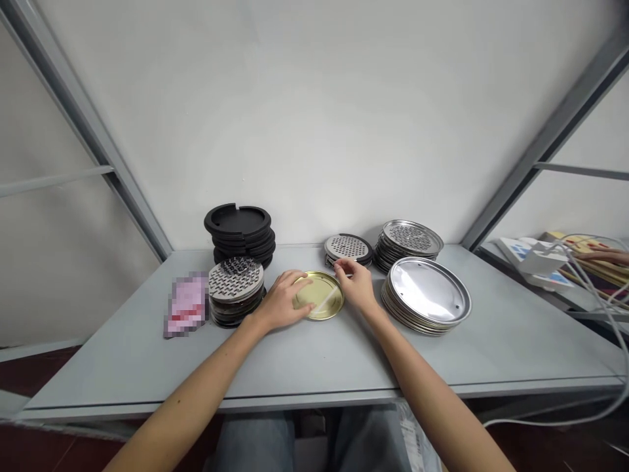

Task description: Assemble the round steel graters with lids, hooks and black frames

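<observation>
A round gold-coloured metal lid (322,296) lies on the table in front of me. My left hand (284,303) rests over its left side, thumb and fingers spread on the metal. A pale narrow strip (325,301) crosses the lid's right half; I cannot tell whether it is a film or a reflection. At the lid's upper right edge, my right hand (354,283) has thumb and forefinger pinched together. What sits in that pinch is too small to make out. Just behind the right hand is a round grater plate (348,248) in a black ring.
Left of the lid stand a stack of grater discs (236,278) and black rings (238,223), plus a blurred pink item (187,305). To the right are stacked silver lids (425,292) and rimmed graters (411,237). Another person's hand (607,254) shows beside white cables (602,295).
</observation>
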{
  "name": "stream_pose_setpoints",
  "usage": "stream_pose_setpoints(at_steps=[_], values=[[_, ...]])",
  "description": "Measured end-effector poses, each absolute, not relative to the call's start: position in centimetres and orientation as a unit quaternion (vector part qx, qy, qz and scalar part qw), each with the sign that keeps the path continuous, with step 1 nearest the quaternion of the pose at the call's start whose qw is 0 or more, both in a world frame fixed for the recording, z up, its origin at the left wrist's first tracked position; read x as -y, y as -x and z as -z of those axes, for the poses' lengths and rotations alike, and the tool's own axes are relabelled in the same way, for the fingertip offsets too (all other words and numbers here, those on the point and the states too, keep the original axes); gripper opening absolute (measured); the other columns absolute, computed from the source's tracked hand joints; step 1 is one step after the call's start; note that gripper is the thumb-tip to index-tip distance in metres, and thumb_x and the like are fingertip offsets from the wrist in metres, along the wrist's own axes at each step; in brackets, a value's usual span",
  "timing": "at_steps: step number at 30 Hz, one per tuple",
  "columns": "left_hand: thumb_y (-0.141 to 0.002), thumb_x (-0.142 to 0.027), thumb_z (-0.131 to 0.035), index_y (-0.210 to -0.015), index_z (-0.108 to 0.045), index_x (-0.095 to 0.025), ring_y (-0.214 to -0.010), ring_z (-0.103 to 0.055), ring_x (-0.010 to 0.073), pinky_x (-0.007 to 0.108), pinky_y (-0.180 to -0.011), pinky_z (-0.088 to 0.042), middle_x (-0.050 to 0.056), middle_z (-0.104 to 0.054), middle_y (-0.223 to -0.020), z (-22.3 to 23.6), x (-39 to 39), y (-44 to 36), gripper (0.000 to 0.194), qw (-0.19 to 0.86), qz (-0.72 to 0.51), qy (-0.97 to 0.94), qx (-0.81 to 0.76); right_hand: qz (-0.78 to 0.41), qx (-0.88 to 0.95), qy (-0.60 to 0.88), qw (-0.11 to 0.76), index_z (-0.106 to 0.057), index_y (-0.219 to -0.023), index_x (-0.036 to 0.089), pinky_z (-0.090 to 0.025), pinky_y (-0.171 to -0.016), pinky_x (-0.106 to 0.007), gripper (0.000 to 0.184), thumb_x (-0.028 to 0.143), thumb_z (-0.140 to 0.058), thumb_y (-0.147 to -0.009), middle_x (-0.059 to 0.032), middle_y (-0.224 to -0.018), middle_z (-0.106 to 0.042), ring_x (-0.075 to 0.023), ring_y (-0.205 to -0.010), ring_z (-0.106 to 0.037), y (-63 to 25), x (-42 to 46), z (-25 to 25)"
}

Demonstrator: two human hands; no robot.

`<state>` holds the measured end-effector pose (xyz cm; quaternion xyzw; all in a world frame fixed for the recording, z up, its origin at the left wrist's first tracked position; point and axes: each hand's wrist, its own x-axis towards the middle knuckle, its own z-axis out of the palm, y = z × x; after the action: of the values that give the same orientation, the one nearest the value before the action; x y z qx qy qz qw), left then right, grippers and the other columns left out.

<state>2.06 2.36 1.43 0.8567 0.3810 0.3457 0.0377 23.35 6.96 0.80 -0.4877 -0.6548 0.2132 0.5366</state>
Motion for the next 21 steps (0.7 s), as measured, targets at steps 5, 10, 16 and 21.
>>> stream_pose_setpoints(at_steps=[5,10,16,21], values=[[-0.064,-0.043,-0.082,-0.11,-0.067,-0.019,-0.128,-0.043,0.0314,0.048,-0.107,-0.037,0.012,-0.058,-0.126,-0.8,-1.9,-1.0,0.054,0.079,-0.282,-0.888,-0.354,-0.184,0.676,0.497,0.512,-0.067,-0.086,0.016,-0.049,-0.071,-0.032,0.025,0.036,-0.053,-0.083,-0.0081,-0.082,-0.071,-0.0198,-0.073,-0.064,-23.2,-6.6,-0.9],[-0.074,-0.033,-0.076,-0.095,-0.072,-0.022,-0.125,-0.046,0.0283,0.045,-0.107,-0.037,0.007,-0.063,-0.117,-0.8,-1.4,-1.3,0.024,0.09,-0.26,-0.896,-0.349,-0.18,0.696,0.496,0.487,-0.067,-0.088,0.017,-0.049,-0.071,-0.031,0.023,0.034,-0.051,-0.084,-0.0075,-0.085,-0.071,-0.0193,-0.075,-0.064,-22.9,-6.3,-0.6],[-0.082,-0.029,-0.069,-0.086,-0.071,-0.022,-0.116,-0.053,0.0233,0.041,-0.103,-0.042,0.005,-0.066,-0.105,-0.4,-1.3,-1.3,0.009,0.097,-0.265,-0.898,-0.338,-0.17,0.729,0.489,0.449,-0.065,-0.087,0.018,-0.048,-0.071,-0.03,0.02,0.03,-0.049,-0.085,-0.0057,-0.086,-0.071,-0.0184,-0.076,-0.064,-22.4,-6.1,-0.2],[-0.081,-0.028,-0.068,-0.093,-0.069,-0.02,-0.108,-0.057,0.0223,0.038,-0.099,-0.045,0.006,-0.066,-0.102,-1.2,-0.4,-2.1,0.015,0.094,-0.285,-0.893,-0.335,-0.162,0.742,0.485,0.433,-0.065,-0.086,0.017,-0.048,-0.072,-0.03,0.019,0.028,-0.049,-0.084,-0.0056,-0.086,-0.071,-0.0183,-0.076,-0.063,-22.4,-6.3,0.2]])
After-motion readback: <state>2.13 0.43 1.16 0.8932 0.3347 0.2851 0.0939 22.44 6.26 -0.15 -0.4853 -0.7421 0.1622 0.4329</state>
